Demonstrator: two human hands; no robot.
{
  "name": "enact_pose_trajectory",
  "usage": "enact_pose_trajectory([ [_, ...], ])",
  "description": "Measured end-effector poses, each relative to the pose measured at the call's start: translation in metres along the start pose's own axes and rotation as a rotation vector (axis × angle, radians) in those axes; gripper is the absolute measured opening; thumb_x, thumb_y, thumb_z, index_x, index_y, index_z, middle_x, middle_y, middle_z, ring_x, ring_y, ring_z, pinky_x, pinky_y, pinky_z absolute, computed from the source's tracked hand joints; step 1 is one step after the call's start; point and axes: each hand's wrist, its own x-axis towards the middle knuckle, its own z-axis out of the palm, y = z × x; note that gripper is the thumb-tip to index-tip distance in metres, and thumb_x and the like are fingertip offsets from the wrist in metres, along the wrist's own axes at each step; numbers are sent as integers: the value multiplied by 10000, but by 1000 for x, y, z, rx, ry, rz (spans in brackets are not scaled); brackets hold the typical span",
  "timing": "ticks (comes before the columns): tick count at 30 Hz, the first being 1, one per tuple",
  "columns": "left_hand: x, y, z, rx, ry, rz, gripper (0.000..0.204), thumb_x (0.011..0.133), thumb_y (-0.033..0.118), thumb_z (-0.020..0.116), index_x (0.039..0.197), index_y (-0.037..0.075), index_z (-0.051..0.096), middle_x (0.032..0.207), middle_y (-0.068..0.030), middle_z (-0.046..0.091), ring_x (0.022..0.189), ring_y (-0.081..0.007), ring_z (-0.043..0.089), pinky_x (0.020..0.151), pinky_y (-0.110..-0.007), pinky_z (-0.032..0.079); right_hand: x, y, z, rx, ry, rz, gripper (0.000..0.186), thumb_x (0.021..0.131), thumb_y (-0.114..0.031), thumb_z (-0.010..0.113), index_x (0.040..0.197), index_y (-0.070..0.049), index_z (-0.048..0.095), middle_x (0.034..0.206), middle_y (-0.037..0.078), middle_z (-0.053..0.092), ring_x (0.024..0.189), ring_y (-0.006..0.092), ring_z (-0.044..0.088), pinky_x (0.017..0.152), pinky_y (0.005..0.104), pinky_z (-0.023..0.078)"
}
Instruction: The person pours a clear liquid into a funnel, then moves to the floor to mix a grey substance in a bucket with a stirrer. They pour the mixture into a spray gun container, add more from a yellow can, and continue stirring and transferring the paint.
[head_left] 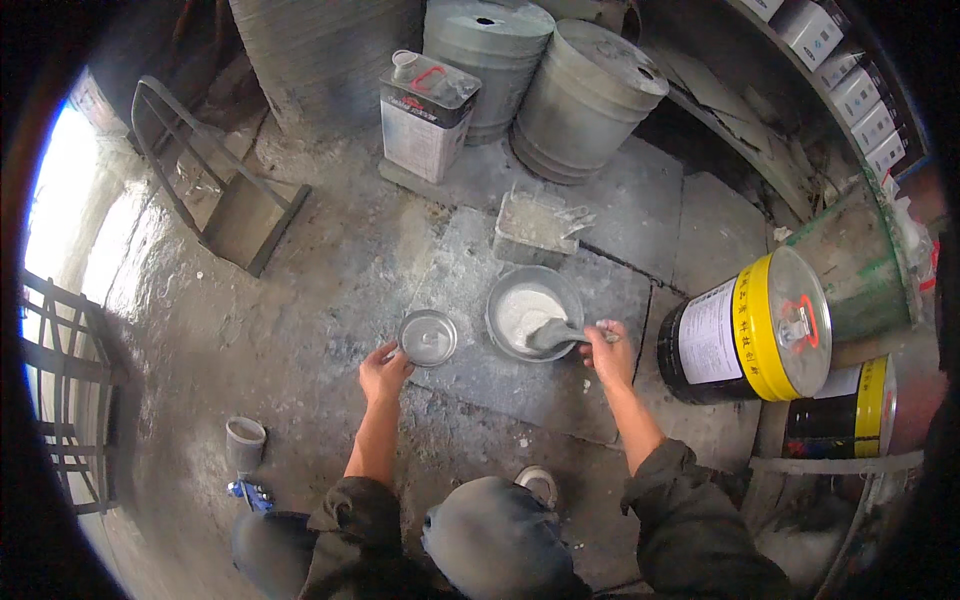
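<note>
While the right hand point(607, 352) is closed around the handle of a grey scoop point(553, 336), the scoop's blade rests in white powder point(522, 312) inside a round metal bowl point(493, 303). The left hand point(383, 378) grips the edge of a shallow round dish point(428, 338), which sits left of the bowl, just apart from it. Beyond the bowl is a rectangular container point(522, 248). To the right, a black-and-yellow drum point(767, 330) bears a white label point(707, 333) of fine print, too small to read, and large dark characters on its yellow band. Farther back, a rectangular can point(428, 130) carries pale lettering on a dark stripe, before 2 grey drums point(585, 105).
</note>
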Motion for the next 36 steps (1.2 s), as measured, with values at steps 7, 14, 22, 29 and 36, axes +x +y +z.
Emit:
enact_pose_trajectory([
  [7,8,-34,-26,-39,-125,-62,360,840,54,708,1173,-72,649,940,-180,714,737,-204,705,666,-309,609,11,7,15,405,-306,335,555,919,-316,635,1387,-107,424,1175,206,590,902,336,672,830,510,580],
  [14,42,27,-42,319,25,148,293,873,179,714,1082,-26,707,833,-116,738,676,-154,702,621,-298,568,14,11,18,425,-290,247,471,937,-265,628,1288,11,476,1149,197,611,897,345,692,744,484,625],
  [22,85,119,-68,521,9,461,326,868,227,705,1105,4,689,921,-115,737,719,-175,704,655,-318,554,-16,-81,19,277,-255,184,386,942,-234,610,1216,27,534,1109,219,628,851,337,704,668,444,644],
  [29,29,158,-142,445,-208,360,331,878,105,682,1186,-2,620,1056,-94,688,760,-137,665,658,-286,531,16,-241,-21,203,-287,59,403,923,-219,621,1200,59,529,1117,233,628,872,368,708,679,485,647],
  [36,-51,141,-259,317,77,214,285,925,103,652,1188,4,606,1045,-74,651,756,-145,648,623,-268,515,99,-420,-11,8,-314,-262,428,937,-226,588,1227,76,499,1123,235,631,880,364,707,690,468,645],
])
